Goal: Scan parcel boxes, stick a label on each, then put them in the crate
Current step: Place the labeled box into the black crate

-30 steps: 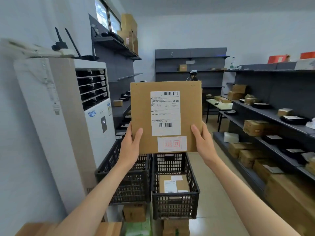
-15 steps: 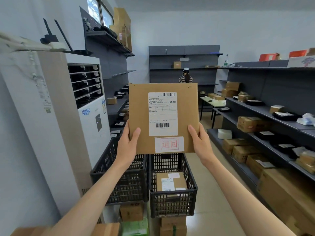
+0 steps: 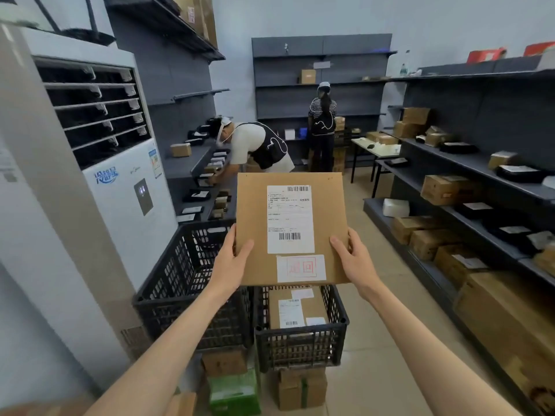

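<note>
I hold a flat brown parcel box upright in front of me, above two black crates. It carries a white shipping label with barcodes and a smaller white sticker with red print below it. My left hand grips its lower left edge, thumb on the front. My right hand grips the lower right edge the same way. The right black crate below holds another labelled brown box. The left black crate stands beside it; its inside is mostly hidden.
A white floor air conditioner stands at my left. Dark shelves with boxes run along both walls. A person bends over the left shelf; another stands at the back. Cardboard boxes and a green box sit under the crates.
The parcel has dropped lower in view, toward the crates, with both hands still holding it. My head has tilted down, and a person bending at the left shelf has come into sight.
</note>
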